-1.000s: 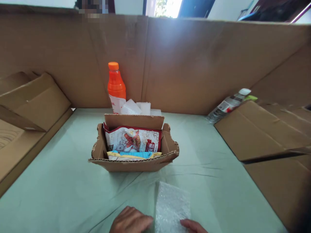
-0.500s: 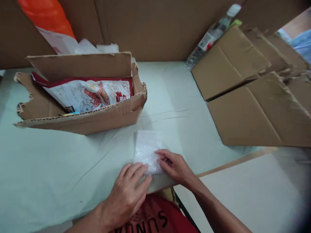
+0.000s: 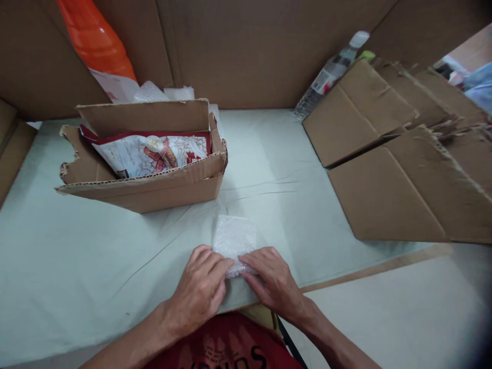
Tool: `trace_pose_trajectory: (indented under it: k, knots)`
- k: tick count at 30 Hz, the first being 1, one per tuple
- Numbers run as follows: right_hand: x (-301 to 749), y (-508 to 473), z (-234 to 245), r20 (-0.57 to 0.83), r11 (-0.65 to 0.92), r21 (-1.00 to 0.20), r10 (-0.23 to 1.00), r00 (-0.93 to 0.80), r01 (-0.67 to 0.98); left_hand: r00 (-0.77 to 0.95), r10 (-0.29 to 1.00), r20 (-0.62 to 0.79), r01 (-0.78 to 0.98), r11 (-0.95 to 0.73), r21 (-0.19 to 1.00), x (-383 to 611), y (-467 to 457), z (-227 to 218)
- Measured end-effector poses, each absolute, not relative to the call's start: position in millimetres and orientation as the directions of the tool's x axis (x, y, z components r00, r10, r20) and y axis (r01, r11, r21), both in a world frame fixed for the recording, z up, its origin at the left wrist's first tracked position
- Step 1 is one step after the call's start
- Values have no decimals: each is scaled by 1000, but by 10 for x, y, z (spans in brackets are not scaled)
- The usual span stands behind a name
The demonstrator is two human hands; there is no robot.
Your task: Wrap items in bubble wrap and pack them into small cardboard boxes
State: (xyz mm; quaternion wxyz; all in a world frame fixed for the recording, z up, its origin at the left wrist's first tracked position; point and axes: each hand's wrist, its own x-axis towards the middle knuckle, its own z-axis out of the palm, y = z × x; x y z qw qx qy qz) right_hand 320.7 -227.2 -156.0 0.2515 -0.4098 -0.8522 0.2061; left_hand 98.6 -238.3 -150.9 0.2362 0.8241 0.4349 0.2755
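At the desk's (image 3: 77, 266) near edge, the left hand (image 3: 200, 289) and right hand (image 3: 272, 282) met over the near end of a wrap (image 3: 235, 237). The fingers of both were close together and bent, their tips pinching that end down. Gripped from both sides, it likely could not spring open. Its far end lay free on the desk. Beyond, toward the left, a box (image 3: 154, 189) stood with its flaps splayed, so a snack bag (image 3: 154, 154) leaning inside showed plainly. Flat cardboard (image 3: 392, 205) lay overlapped along the right edge. At the far edge an orange bottle (image 3: 94, 41) stood behind the box, and a clear bottle (image 3: 330, 72) leaned by the cardboard.
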Motion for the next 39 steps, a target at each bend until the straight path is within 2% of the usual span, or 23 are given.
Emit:
trace_pose_trajectory:
  k: [4,8,11,14,16,18,20,23,27,29,31,35,37,39]
  knots:
    - [3229,-2189,-1527,89,401,-725,861,-501,560,384,902,197,524,-388,759,920,-2273,-1434]
    - [3227,-2153,-1543,-8,282,-753,899,-437,594,394,913,107,534,-322,781,892,-2188,-1473]
    - [3225,-2102,-1592,116,370,-633,914,-389,681,360,928,93,590,-304,748,946,-2103,-1552]
    - [3249,-1994,-1620,258,442,-427,896,-363,788,328,930,168,705,-359,611,1033,-1996,-1616]
    - [3262,-1916,-1631,243,456,-374,889,-389,808,323,925,200,770,-380,513,1079,-1943,-1641]
    - [3255,-1865,-1652,200,481,-386,877,-437,787,318,925,207,791,-379,480,1100,-1925,-1653]
    - [3229,-1863,-1684,182,503,-436,861,-474,746,305,930,205,771,-368,519,1092,-1944,-1656]
    - [3182,-1949,-1716,207,510,-558,849,-485,654,270,948,171,693,-315,649,1034,-2022,-1635]
    - [3193,-2125,-1666,199,464,-704,856,-478,538,297,955,21,522,-181,833,940,-2174,-1585]
    - [3224,-2175,-1612,174,439,-717,865,-471,541,322,946,-24,489,-145,860,923,-2268,-1585]
    - [3242,-2177,-1550,145,448,-689,856,-496,570,318,948,21,516,-192,835,926,-2359,-1600]
    - [3203,-2024,-1346,138,589,-620,732,-667,518,339,909,242,557,-401,727,860,-2412,-1484]
    - [3184,-1876,-1135,186,642,-607,688,-702,469,331,853,403,582,-521,625,709,-2318,-1267]
    - [3172,-1688,-818,312,678,-561,705,-637,476,252,781,572,682,-562,467,470,-2146,-977]
